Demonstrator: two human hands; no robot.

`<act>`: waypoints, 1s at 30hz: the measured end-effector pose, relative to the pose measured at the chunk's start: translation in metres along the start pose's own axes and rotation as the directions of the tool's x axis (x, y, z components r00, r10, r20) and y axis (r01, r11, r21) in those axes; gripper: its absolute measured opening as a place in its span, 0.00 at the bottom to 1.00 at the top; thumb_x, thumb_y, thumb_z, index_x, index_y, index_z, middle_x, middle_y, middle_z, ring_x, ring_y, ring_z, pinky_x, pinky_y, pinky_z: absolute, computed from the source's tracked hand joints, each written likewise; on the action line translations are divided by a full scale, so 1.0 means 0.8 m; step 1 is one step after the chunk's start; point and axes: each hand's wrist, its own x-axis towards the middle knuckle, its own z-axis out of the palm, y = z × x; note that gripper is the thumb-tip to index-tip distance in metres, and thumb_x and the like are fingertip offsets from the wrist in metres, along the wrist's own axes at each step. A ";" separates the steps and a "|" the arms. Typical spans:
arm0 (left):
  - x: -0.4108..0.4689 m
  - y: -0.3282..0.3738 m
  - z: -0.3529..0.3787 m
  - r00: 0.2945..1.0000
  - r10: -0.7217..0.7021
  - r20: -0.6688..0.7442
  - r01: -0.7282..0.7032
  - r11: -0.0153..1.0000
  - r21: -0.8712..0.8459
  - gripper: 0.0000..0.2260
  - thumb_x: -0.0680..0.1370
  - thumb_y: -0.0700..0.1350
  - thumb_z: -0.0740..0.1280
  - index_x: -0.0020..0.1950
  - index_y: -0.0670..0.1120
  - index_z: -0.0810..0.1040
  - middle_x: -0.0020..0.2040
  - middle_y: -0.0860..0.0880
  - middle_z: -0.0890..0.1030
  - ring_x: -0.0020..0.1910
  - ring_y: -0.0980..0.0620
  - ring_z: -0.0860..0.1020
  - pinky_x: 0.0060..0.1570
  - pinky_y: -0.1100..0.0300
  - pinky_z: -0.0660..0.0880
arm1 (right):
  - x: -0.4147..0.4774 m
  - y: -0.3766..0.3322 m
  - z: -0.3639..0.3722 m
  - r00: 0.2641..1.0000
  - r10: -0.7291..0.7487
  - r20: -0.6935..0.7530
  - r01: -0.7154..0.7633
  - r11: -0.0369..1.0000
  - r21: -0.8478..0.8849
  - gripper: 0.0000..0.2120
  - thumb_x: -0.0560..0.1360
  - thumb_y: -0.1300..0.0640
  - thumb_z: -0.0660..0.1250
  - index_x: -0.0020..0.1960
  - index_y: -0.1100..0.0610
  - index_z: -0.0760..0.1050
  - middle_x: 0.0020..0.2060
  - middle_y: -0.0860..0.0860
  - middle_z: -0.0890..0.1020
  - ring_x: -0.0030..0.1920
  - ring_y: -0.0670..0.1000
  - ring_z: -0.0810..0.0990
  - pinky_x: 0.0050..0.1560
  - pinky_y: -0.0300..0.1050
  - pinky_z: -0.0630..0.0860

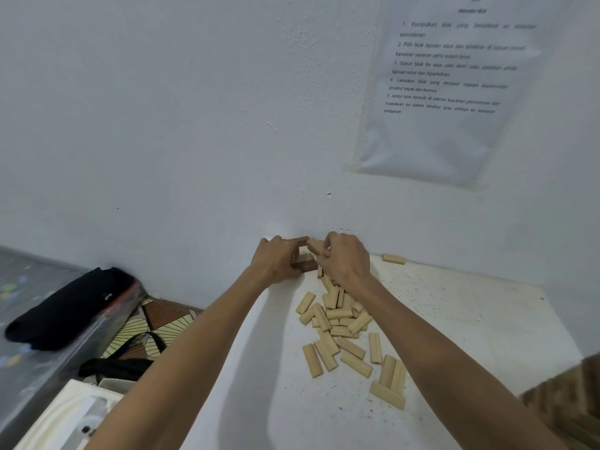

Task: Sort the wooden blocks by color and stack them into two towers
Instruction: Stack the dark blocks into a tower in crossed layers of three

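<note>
Curling left grip (276,259) round top dark block (301,239) of brown stack (305,266) by wall (194,125). Pinching 1 light block (313,244) in right grip (347,261). Reaching over light pile (339,315) on counter (470,319).

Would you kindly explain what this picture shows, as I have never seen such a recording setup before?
No machine here: a person wears one camera on the head, looking forward and down at their own bare arms. The left hand grips a small stack of dark brown blocks near the wall. The right hand pinches a pale block beside that stack. Many loose pale blocks lie on the white table, one stray block apart by the wall.
</note>
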 end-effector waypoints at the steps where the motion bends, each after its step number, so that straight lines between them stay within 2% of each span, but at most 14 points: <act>1: -0.004 0.004 -0.004 1.000 0.000 -0.014 0.000 1.000 -0.011 0.24 0.73 0.51 0.72 0.68 0.54 0.73 0.48 0.55 0.81 0.52 0.47 0.78 0.50 0.53 0.70 | -0.003 0.002 -0.003 1.000 0.001 -0.009 -0.001 1.000 -0.003 0.11 0.76 0.54 0.69 0.56 0.58 0.80 0.48 0.53 0.83 0.50 0.54 0.79 0.38 0.44 0.69; 4: -0.015 0.009 -0.013 1.000 -0.024 -0.020 0.023 0.998 -0.053 0.23 0.72 0.51 0.74 0.65 0.48 0.75 0.55 0.50 0.81 0.55 0.45 0.78 0.49 0.54 0.72 | -0.014 0.008 -0.015 1.000 0.008 -0.030 -0.008 1.000 0.000 0.12 0.75 0.54 0.70 0.57 0.58 0.80 0.49 0.54 0.83 0.50 0.55 0.79 0.39 0.45 0.72; 8: -0.040 0.014 -0.028 0.998 -0.038 -0.049 0.033 0.994 -0.103 0.16 0.71 0.50 0.74 0.56 0.46 0.76 0.49 0.49 0.78 0.50 0.46 0.77 0.42 0.57 0.70 | -0.046 0.011 -0.038 0.998 0.002 -0.057 0.000 1.000 0.022 0.13 0.75 0.55 0.69 0.57 0.58 0.80 0.48 0.54 0.83 0.49 0.55 0.80 0.39 0.46 0.75; 11: -0.071 0.023 -0.039 0.997 -0.012 -0.076 -0.003 0.982 -0.188 0.20 0.71 0.48 0.73 0.62 0.49 0.78 0.44 0.55 0.74 0.47 0.49 0.74 0.46 0.55 0.74 | -0.078 0.010 -0.056 0.997 -0.001 -0.076 0.004 0.999 0.042 0.12 0.74 0.54 0.69 0.56 0.58 0.80 0.47 0.53 0.83 0.48 0.54 0.80 0.38 0.45 0.74; 13: -0.093 0.027 -0.040 0.995 -0.009 -0.094 -0.012 0.977 -0.214 0.23 0.70 0.52 0.71 0.65 0.53 0.77 0.44 0.56 0.76 0.48 0.50 0.76 0.47 0.55 0.75 | -0.101 0.007 -0.068 0.997 0.012 -0.076 -0.008 0.998 0.059 0.12 0.74 0.54 0.70 0.56 0.56 0.80 0.47 0.52 0.83 0.48 0.54 0.80 0.37 0.44 0.73; 16: -0.131 0.042 -0.028 0.992 -0.079 -0.101 0.050 0.966 -0.254 0.13 0.70 0.52 0.73 0.51 0.50 0.77 0.45 0.50 0.77 0.45 0.48 0.76 0.43 0.57 0.72 | -0.146 0.006 -0.079 0.997 0.026 -0.077 -0.020 0.997 0.076 0.11 0.74 0.53 0.70 0.56 0.55 0.80 0.47 0.51 0.83 0.49 0.53 0.80 0.38 0.44 0.73; 19: -0.179 0.064 -0.007 0.991 -0.084 -0.107 0.052 0.960 -0.276 0.11 0.70 0.51 0.75 0.46 0.52 0.74 0.42 0.50 0.76 0.43 0.48 0.75 0.40 0.58 0.70 | -0.199 0.008 -0.081 0.997 0.030 -0.068 -0.025 0.997 0.069 0.12 0.74 0.52 0.70 0.56 0.54 0.81 0.47 0.50 0.83 0.47 0.52 0.80 0.37 0.43 0.72; 23: -0.235 0.086 0.017 0.992 -0.087 -0.086 0.061 0.960 -0.273 0.11 0.72 0.52 0.74 0.46 0.54 0.73 0.44 0.51 0.75 0.42 0.49 0.74 0.40 0.58 0.69 | -0.269 0.019 -0.081 0.998 0.040 -0.057 -0.033 0.994 0.105 0.13 0.74 0.51 0.70 0.56 0.55 0.81 0.48 0.50 0.83 0.48 0.52 0.80 0.38 0.44 0.74; 26: -0.268 0.098 0.031 0.993 -0.067 -0.099 0.038 0.962 -0.269 0.11 0.71 0.52 0.74 0.46 0.55 0.73 0.43 0.51 0.75 0.42 0.49 0.75 0.39 0.58 0.69 | -0.310 0.024 -0.078 1.000 0.003 -0.029 -0.001 0.997 0.078 0.13 0.73 0.52 0.69 0.56 0.54 0.80 0.49 0.50 0.82 0.51 0.52 0.78 0.37 0.44 0.69; 30: -0.298 0.106 0.042 0.993 -0.055 -0.106 0.025 0.963 -0.269 0.10 0.72 0.53 0.73 0.46 0.54 0.74 0.44 0.51 0.76 0.41 0.50 0.75 0.39 0.58 0.71 | -0.349 0.031 -0.074 1.000 -0.022 0.012 0.021 0.998 0.064 0.14 0.73 0.52 0.69 0.57 0.54 0.79 0.50 0.49 0.81 0.52 0.52 0.77 0.41 0.46 0.73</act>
